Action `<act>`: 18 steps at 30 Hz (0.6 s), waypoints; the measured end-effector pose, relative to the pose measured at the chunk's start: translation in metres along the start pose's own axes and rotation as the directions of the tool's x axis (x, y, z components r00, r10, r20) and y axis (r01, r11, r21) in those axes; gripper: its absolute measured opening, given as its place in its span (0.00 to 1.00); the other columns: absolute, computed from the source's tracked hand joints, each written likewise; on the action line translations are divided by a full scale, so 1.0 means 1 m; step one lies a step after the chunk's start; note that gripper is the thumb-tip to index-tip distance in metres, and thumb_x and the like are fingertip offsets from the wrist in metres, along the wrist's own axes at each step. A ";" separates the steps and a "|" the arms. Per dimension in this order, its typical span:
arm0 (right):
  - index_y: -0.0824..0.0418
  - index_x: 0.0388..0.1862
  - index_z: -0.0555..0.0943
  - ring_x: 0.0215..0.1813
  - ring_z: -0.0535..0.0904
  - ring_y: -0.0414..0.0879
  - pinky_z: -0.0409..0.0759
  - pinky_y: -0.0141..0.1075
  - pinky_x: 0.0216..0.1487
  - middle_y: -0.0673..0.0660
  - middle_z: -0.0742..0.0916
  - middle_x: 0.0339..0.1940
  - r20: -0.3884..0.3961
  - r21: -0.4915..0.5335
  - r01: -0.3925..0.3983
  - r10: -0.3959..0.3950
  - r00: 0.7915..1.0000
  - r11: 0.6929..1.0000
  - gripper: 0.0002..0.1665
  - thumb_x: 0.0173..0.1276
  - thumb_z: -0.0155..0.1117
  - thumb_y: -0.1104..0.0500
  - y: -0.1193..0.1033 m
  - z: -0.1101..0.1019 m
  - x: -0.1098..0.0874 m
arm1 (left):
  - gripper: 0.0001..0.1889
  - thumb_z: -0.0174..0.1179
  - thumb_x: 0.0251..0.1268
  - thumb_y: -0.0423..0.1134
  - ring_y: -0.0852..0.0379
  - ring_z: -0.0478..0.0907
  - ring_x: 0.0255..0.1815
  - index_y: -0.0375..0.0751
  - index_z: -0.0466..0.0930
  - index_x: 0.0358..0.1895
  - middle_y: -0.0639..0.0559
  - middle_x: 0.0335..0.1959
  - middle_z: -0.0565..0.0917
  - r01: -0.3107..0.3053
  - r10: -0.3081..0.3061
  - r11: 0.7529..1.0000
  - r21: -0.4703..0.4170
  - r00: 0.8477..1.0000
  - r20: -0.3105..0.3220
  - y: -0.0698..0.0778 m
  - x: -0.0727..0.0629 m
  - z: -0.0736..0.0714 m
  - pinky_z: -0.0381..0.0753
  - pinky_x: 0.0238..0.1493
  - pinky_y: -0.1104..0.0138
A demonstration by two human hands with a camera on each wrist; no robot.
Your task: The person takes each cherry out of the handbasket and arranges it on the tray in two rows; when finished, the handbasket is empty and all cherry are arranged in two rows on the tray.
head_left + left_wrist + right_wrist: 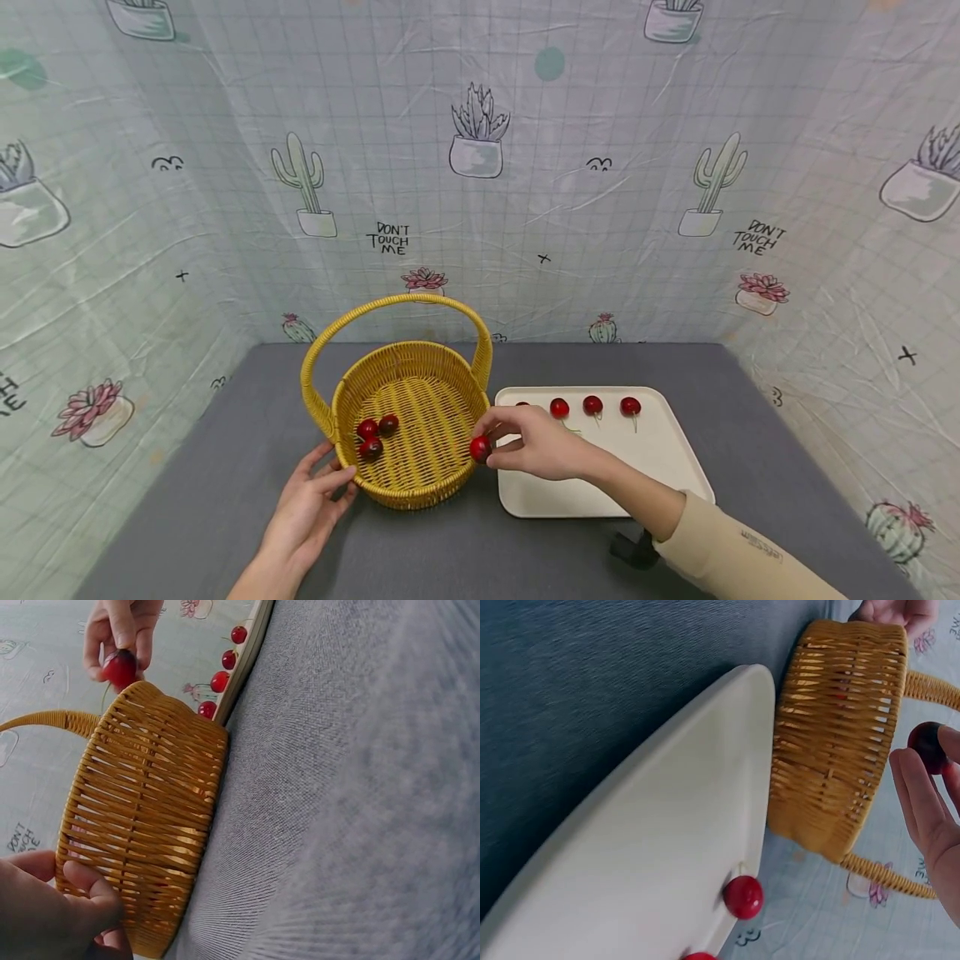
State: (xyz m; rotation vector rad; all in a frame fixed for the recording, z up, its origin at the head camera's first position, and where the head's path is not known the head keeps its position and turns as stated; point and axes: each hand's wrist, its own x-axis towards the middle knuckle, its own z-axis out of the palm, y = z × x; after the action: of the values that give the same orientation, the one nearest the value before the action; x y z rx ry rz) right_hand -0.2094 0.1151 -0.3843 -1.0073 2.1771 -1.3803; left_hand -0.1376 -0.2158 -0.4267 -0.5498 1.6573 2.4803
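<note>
Nearest the head camera, the left hand (307,508) rested against the near-left wall of the yellow wicker basket (408,421), fingers curled lightly round the weave, steadying it. At the basket's right rim the right hand (536,446) pinched a cherry (480,448) between thumb and fingertips; the fruit sat level with the rim and just outside it, so the basket's hollow lay to the left of the fingers, with only the rim between. Three cherries (375,435) lay on the basket's floor toward its left side, and the arched handle stood over the far half, clear of the held fruit. Right of the basket, touching or nearly so, lay a cream tray (660,467) with a row of cherries (592,406) along its far edge, all on a grey tabletop (465,550). From the left wrist, the thumb and fingers gripped the basket's lower wall while the held cherry hung over the opposite rim. From the right wrist, the cherry sat at the fingertips beside the basket, the tray's edge abutting the weave.
</note>
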 end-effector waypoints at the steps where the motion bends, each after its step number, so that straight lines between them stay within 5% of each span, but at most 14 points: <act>1: 0.58 0.53 0.81 0.57 0.83 0.50 0.83 0.36 0.52 0.52 0.84 0.51 -0.007 0.003 -0.003 0.003 1.000 1.000 0.16 0.69 0.69 0.70 0.001 -0.001 -0.002 | 0.39 0.53 0.78 0.25 0.60 0.72 0.50 0.43 0.39 0.80 0.45 0.65 0.66 0.000 0.000 1.000 -0.002 1.000 -0.002 0.000 0.000 0.000 0.75 0.47 0.65; 18: 0.62 0.51 0.81 0.56 0.83 0.53 0.83 0.37 0.52 0.55 0.86 0.47 -0.095 0.036 -0.103 0.106 0.990 0.994 0.14 0.68 0.71 0.68 0.032 -0.012 -0.039 | 0.37 0.51 0.78 0.25 0.60 0.72 0.49 0.42 0.39 0.79 0.45 0.64 0.66 -0.003 0.003 1.000 0.002 1.000 0.001 -0.001 0.002 0.000 0.75 0.47 0.65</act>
State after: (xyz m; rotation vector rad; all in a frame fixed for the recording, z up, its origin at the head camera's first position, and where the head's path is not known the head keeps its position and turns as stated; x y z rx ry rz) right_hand -0.2026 0.1593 -0.4096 -0.8186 2.2359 -1.4377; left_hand -0.1388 -0.2159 -0.4279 -0.5463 1.6606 2.4806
